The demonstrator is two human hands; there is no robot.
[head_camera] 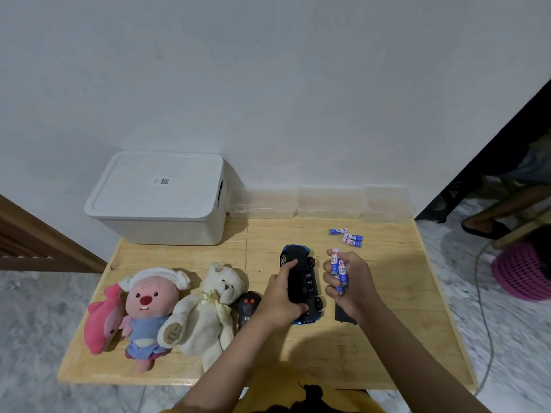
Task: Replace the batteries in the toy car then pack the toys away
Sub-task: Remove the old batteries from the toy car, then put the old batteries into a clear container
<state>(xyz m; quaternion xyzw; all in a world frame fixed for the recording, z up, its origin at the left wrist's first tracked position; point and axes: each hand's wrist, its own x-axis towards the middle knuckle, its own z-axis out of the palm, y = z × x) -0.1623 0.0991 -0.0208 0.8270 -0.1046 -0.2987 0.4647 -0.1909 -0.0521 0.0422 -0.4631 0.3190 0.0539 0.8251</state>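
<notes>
- Here, in the head view, the small black-and-blue plastic toy car [301, 283] lies upside down on the pale wooden surface [387, 323], its battery bay facing up and apparently open.
- The left hand [281, 296] forms a holding grip on the car: fingers curl over its left flank, the thumb near the rear end, pinning it against the surface.
- The right hand [347, 278] is closed around a bundle of blue-and-white cylindrical batteries [338, 271], held upright just beside the car's right side, apart from it.
- Three more blue-and-white loose batteries [348, 236] lie further back on the surface, well apart from both hands.
- A flat dark cover piece [343, 315], probably the battery door, rests partly under the right wrist.
- Judging by looks, the car is light, stiff and smooth; it may slide or roll on its roof, so gripping the flanks between the wheels seems soundest.
- The batteries look small, hard and slippery; several in one fist could slip, so pinching one at a time by its middle seems wiser.
- The white lidded plastic storage box [158, 198] sits closed at the back left, with the plush toys [167, 311] lying in front of it.
</notes>
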